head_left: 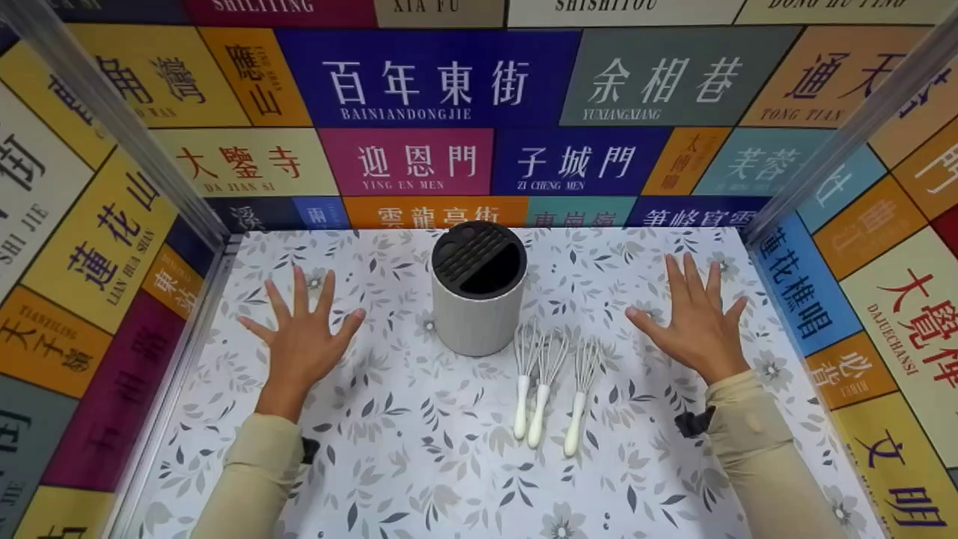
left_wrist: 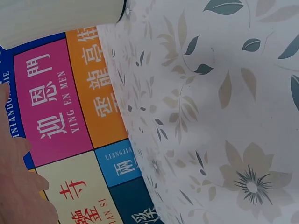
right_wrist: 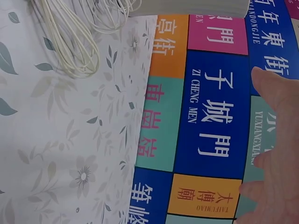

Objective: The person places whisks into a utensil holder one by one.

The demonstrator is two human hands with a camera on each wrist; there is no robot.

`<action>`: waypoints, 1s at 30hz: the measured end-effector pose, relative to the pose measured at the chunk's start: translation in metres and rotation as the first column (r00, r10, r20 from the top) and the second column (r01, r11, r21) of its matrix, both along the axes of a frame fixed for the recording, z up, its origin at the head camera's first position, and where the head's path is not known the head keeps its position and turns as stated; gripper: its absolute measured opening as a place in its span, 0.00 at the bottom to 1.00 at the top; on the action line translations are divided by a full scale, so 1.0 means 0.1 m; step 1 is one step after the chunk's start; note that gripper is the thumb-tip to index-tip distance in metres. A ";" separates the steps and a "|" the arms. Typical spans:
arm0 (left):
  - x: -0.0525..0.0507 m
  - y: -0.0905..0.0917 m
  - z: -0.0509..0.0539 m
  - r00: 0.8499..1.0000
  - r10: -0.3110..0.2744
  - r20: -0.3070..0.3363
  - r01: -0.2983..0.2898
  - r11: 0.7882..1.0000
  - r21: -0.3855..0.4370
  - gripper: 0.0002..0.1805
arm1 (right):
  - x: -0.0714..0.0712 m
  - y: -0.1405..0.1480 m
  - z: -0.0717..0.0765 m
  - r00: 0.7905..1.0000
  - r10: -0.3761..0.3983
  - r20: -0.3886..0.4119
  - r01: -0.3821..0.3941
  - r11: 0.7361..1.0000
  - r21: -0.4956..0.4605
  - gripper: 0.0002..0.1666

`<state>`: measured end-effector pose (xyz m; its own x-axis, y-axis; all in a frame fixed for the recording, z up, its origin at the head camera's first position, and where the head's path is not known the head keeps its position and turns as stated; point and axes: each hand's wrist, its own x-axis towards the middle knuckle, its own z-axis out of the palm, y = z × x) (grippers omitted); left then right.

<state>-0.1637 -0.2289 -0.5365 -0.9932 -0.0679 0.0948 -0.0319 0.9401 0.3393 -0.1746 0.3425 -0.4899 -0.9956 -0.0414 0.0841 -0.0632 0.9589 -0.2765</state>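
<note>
Whisks (head_left: 539,408) lie between the left hand (head_left: 304,338) and right hand (head_left: 697,328), both splayed wide. Between the hands, too, stands a canister (head_left: 477,320).

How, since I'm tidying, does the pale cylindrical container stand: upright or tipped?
Upright: the container rests on its base, round black top uppermost.

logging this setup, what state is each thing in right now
Left hand: open, fingers spread, empty
Right hand: open, fingers spread, empty
Holder: upright, nothing sticking out
Black top: fitted in place
Leftmost whisk: lying on the tabletop
Middle whisk: lying close beside it
Rightmost whisk: lying slightly apart
</note>
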 end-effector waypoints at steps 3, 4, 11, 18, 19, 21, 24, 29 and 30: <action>0.01 0.01 -0.01 1.000 -0.002 0.008 0.002 1.000 -0.001 0.50 | 0.00 0.00 -0.01 1.000 0.000 0.003 0.000 1.000 -0.004 0.65; 0.01 0.01 -0.01 1.000 -0.001 0.013 0.001 1.000 -0.001 0.50 | 0.00 0.00 -0.01 1.000 0.001 0.003 -0.001 1.000 -0.006 0.65; 0.05 0.08 0.00 0.999 0.000 0.039 -0.002 0.999 0.034 0.49 | 0.02 -0.03 -0.03 1.000 0.017 0.018 -0.017 1.000 -0.025 0.64; 0.10 0.23 0.01 0.995 -0.029 0.100 0.012 0.985 0.170 0.46 | 0.13 -0.08 -0.12 0.996 0.019 0.090 -0.009 0.994 -0.112 0.63; 0.11 0.27 0.01 0.993 -0.035 0.113 0.011 0.979 0.204 0.46 | 0.16 -0.08 -0.14 0.994 0.015 0.104 -0.001 0.992 -0.129 0.63; 0.11 0.36 0.03 0.989 -0.050 0.139 0.007 0.957 0.290 0.44 | 0.21 -0.09 -0.19 0.992 0.008 0.126 0.014 0.985 -0.171 0.62; 0.10 0.52 0.06 0.988 -0.076 0.137 0.011 0.904 0.427 0.42 | 0.26 -0.12 -0.29 0.988 0.005 0.152 0.031 0.971 -0.237 0.60; -0.01 0.78 0.13 0.995 -0.093 0.039 0.052 0.805 0.591 0.37 | 0.30 -0.20 -0.46 0.979 0.018 0.203 0.048 0.946 -0.320 0.57; -0.03 0.83 0.15 0.996 -0.089 0.023 0.056 0.790 0.611 0.36 | 0.31 -0.21 -0.49 0.976 0.019 0.217 0.054 0.943 -0.329 0.57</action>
<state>-0.1670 -0.1457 -0.5214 -0.9997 -0.0233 0.0102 -0.0039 0.5397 0.8419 -0.1435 0.3211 -0.5389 -0.9917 -0.0302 -0.1249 0.0488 0.8106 -0.5836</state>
